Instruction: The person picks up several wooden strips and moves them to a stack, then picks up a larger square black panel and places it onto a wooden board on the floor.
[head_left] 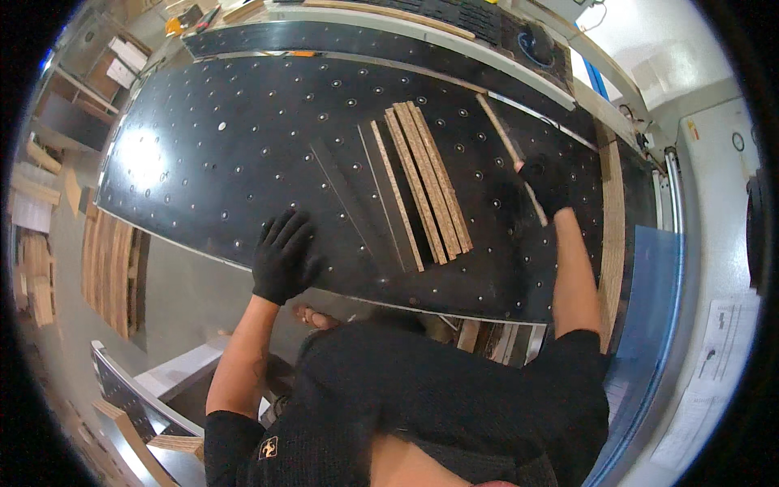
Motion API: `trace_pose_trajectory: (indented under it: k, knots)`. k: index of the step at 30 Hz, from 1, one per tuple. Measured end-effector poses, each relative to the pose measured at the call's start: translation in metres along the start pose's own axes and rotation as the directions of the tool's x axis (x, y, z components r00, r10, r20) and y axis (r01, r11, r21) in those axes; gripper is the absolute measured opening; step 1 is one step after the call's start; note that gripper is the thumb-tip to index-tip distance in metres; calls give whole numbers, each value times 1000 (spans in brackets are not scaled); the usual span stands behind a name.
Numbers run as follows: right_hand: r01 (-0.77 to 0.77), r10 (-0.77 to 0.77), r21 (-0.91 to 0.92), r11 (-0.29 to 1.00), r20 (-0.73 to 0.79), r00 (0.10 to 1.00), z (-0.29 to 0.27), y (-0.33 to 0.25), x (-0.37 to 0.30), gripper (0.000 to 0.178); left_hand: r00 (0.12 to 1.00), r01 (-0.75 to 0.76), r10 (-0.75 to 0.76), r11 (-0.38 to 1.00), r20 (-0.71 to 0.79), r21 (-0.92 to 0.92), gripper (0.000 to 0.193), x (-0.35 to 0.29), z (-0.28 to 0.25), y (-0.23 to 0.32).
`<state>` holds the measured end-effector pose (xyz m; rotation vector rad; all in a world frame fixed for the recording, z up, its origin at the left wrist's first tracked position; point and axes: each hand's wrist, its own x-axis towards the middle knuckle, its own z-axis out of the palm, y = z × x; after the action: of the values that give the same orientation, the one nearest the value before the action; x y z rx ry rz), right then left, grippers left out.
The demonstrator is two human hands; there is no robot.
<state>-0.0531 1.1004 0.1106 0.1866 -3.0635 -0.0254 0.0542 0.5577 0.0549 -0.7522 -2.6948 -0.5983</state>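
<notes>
My left hand (284, 253), in a black glove, is at the near edge of the black table (243, 146) with its fingers stretched out and nothing in them. At the right, my gloved right hand (549, 183) is closed around a long thin strip of board (501, 128), which slants from the far side toward me. Between the hands, several chipboard strips (430, 183) lie side by side with their speckled edges up. Left of them, a separate strip (397, 195) shows a dark face and a pale edge. A thin dark strip (341, 199) lies nearest my left hand.
Small round studs dot the tabletop. A wooden batten (613, 227) runs along its right end, beside a pale machine housing (714, 162). A raised rail (438, 49) borders the far side. Stacked boards (109, 268) stand on the floor at left.
</notes>
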Motion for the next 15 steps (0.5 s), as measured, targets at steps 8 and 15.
trace_pose_trajectory:
  k: [8,15]
  knots:
    - [-92,144,579,810,-44,989,-24,-165,-33,62,999,-20,19,999,-28,-44,56,-9,5,-7]
    - [-252,204,375,892,163,965,11,-233,-18,132,999,-48,47,929,-13,-367,57,-33,-19,-16]
